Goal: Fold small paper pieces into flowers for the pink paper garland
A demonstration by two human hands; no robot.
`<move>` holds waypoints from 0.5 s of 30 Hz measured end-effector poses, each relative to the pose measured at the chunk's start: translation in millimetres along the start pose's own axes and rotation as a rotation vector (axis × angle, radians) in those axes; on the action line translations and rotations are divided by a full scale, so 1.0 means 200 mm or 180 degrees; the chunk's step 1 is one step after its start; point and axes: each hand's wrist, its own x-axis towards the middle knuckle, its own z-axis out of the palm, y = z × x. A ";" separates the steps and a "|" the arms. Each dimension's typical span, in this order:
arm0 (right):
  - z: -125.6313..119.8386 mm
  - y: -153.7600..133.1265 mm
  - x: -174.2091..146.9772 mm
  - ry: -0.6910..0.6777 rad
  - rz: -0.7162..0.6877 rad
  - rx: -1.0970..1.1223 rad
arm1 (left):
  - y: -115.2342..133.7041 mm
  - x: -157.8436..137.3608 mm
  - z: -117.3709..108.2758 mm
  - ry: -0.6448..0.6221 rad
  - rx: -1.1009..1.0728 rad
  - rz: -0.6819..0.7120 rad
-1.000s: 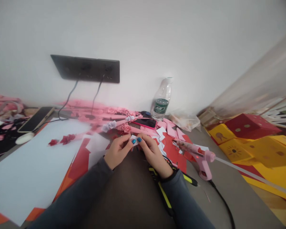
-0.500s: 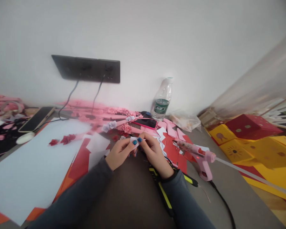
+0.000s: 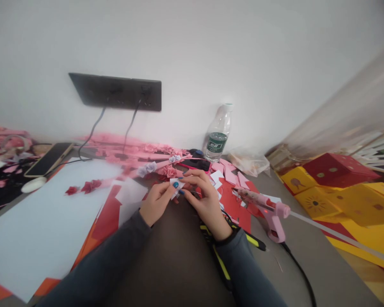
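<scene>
White paper sits pinched in the left hand, with the right hand half-spread just beside it.

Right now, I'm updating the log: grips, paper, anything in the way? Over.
Left grip pinching small white paper. Right grip spread beside it, contact unclear. Possible obstruction: yellow-and-black tool, partly behind right sleeve.
</scene>
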 end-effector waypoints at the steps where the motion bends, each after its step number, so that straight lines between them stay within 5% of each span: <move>1: 0.00 0.00 0.00 0.0004 0.0001 0.0009 | 0.00 0.00 0.00 -0.0006 0.0015 0.0011; 15: -0.01 -0.01 0.00 0.0144 -0.0017 0.0021 | -0.04 0.00 0.01 -0.0208 -0.0857 -0.0258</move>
